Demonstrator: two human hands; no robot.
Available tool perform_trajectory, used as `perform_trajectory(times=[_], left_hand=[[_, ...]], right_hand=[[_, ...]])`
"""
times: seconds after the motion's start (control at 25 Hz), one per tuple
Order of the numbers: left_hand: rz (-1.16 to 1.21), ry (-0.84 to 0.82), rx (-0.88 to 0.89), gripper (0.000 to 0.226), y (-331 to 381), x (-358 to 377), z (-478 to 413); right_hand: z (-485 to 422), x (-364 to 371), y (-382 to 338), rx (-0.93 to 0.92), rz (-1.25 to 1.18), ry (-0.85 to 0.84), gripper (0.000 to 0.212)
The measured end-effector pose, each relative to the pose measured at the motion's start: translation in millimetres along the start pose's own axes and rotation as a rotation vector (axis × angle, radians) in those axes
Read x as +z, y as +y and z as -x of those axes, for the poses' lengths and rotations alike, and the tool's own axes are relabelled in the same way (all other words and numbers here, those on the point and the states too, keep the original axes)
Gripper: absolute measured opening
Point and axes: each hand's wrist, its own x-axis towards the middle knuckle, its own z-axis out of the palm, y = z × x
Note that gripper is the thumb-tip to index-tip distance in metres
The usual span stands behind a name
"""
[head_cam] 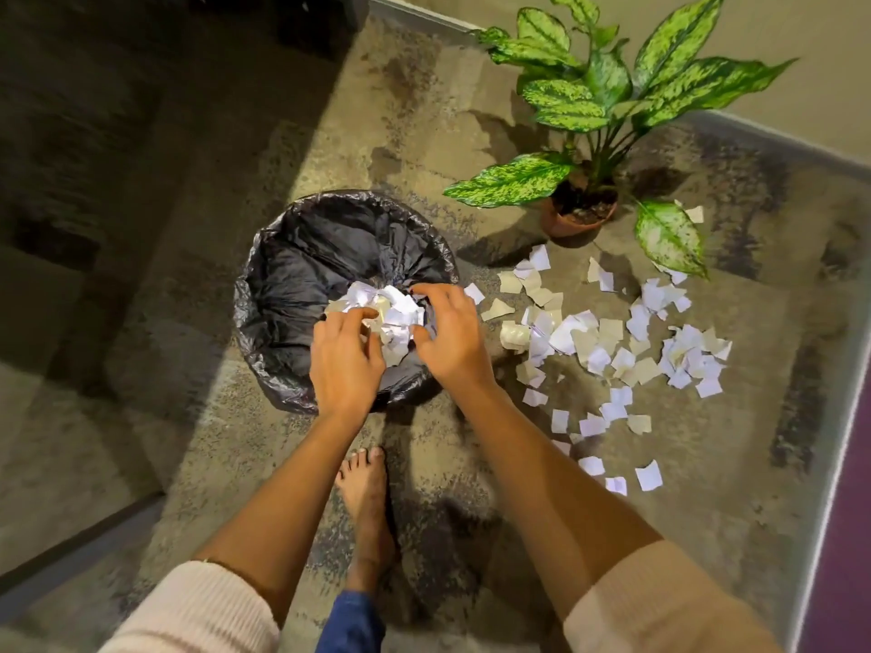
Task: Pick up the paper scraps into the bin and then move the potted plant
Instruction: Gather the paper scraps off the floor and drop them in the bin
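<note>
The mottled brown floor fills most of the view, and it meets a pale wall at the top right. The potted plant stands near this wall, upright, with wide green leaves spotted in lighter green. Its small terracotta pot sits on the floor, well apart from both hands. The bin is round and lined with a black plastic bag. It stands to the left of the plant, directly in front of the person. Many paper scraps, white and beige, lie spread on the floor to the right of the bin and below the plant. A few reach under the lowest leaf, and one lies just beside the bin's rim. Both forearms are bare and stretch forward from light knitted sleeves. The left hand and the right hand are close together over the near part of the bin's opening. The fingers of each hand are curled around a bunch of scraps, which is pressed between the two hands from both sides. It is not possible to tell if some paper already lies at the bottom of the bin. A bare foot stands on the floor between the two arms, near the bin.
</note>
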Motion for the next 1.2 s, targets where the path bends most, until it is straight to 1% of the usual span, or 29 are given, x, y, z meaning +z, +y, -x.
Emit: perform_trajectory(times=[0.2,0.32,0.44,0.52,0.56,0.64,0.72,0.84,0.92,1.0,1.08,1.2], left_hand=[[0.053,-0.038,-0.06,0.014,20,10,-2],[0.012,-0.033,-0.053,0.016,27,15,1],[0.034,0.026,0.048,0.02,44,22,8],[0.074,0.057,0.19,0.025,63,31,17],[0.087,0.045,0.283,0.028,75,39,24],[0.056,-0.039,0.455,0.031,99,63,39],[-0.048,-0.138,0.546,0.036,120,93,52],[-0.188,-0.282,0.524,0.046,140,142,57],[-0.269,-0.371,0.495,0.053,147,173,52],[-0.351,-0.423,0.503,0.061,150,201,44],[-0.406,-0.445,0.519,0.071,153,225,34],[-0.463,-0.485,0.455,0.095,153,262,17]], right_hand=[[17,-33,34,0.014,-0.02,0.033,0.041],[30,-51,62,0.058,-0.052,0.045,0.038],[44,-68,90,0.108,-0.024,0.058,0.036],[52,-75,109,0.13,0.01,0.081,0.036],[55,-79,119,0.143,0.024,0.088,0.037],[61,-85,142,0.164,0.064,0.106,0.038],[67,-90,168,0.174,0.11,0.135,0.038],[71,-92,216,0.203,0.122,0.146,0.04],[71,-91,251,0.259,0.121,0.119,0.043],[69,-88,283,0.326,0.163,0.084,0.047],[61,-85,310,0.367,0.238,0.043,0.054],[41,-78,340,0.391,0.295,0.014,0.074]])
